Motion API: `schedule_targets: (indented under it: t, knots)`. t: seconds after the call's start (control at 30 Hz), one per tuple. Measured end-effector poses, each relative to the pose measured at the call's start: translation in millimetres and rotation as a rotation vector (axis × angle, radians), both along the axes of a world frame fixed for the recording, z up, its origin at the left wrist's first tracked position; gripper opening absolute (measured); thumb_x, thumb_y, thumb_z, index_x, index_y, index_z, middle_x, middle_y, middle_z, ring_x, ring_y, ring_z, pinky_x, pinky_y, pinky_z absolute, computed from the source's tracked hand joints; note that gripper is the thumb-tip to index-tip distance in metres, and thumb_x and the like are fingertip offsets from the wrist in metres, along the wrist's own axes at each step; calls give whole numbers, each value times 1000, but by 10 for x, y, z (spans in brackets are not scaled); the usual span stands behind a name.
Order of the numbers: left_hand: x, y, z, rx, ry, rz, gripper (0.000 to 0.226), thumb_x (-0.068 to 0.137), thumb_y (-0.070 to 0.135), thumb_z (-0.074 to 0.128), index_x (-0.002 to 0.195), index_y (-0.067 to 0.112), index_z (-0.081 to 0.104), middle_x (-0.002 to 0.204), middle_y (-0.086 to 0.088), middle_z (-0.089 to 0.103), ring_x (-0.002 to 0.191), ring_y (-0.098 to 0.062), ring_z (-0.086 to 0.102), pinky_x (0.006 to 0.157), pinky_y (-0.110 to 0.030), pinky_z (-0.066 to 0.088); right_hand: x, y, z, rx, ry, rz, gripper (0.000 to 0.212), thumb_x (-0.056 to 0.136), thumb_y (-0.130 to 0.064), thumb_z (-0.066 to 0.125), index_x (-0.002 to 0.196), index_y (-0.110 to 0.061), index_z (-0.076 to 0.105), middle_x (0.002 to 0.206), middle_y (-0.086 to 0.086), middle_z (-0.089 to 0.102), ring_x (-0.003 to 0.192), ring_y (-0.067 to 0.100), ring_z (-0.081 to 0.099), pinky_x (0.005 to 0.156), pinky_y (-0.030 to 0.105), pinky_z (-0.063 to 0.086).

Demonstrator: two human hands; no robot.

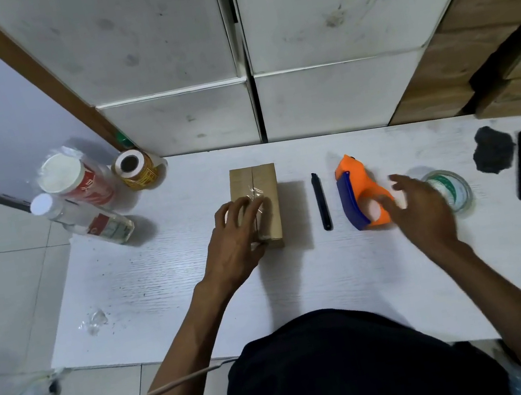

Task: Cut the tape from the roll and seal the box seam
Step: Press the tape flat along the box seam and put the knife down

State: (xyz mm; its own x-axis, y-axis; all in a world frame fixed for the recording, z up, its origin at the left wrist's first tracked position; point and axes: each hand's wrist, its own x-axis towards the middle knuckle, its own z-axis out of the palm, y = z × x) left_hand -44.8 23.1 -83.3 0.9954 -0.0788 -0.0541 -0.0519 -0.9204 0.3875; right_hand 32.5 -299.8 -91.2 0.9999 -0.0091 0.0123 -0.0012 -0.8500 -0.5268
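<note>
Left hand [236,236] flat, fingers spread, pressing clear tape onto small brown cardboard box [260,176] seam. Right hand [422,203] open, empty, over orange-and-blue tape dispenser [355,187]; clear tape roll [452,189] beside.

Head cam, looks fwd & steeply down over table [163,284], close to hands

My left hand [236,236] lies palm down, fingers spread and flat, pressing on the box [263,193], forearm running back toward my torso. My right hand [422,203] hovers open to the right of the box, fingers loosely splayed and blurred, gripping nothing, arm bare.
</note>
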Motion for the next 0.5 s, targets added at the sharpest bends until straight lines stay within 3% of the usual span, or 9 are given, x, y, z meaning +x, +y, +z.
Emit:
schedule_targets:
  t: [0.07,0.17,0.27,0.4,0.5]
  knots:
    - [5,1,11,6,1,-3,87,73,21,81,148,22,37,149,-8,44,132,-39,39,82,-50,59,36,-327,13,-42,-51,-83,36,86,-22,69,118,-5,64,110,19,71,104,40,63,89,41,49]
    - [-4,-11,0,-2,8,1,88,73,22,81,149,19,36,151,-10,40,134,-39,38,79,-49,60,42,-774,-65,-214,123,-149,40,85,-26,69,118,-4,64,115,26,67,106,46,60,91,48,53]
    - [-18,3,-59,14,20,-11,88,73,22,81,149,17,37,153,-11,36,137,-42,34,73,-50,62,-12,-893,-157,-197,234,-133,35,88,-25,68,116,-4,68,120,25,66,105,45,63,89,47,52]
    - [-31,16,-87,-9,29,1,89,75,18,81,151,19,34,157,-10,32,140,-43,33,68,-50,62,2,-816,-234,-202,232,-55,26,96,-23,56,98,-6,75,86,25,73,80,44,66,66,39,48]
    - [-30,-1,-72,-43,32,7,87,78,17,79,152,21,33,159,-8,28,131,-38,46,62,-43,61,37,-770,-283,-212,218,-63,28,97,-25,55,89,-6,74,75,23,71,73,43,64,60,36,45]
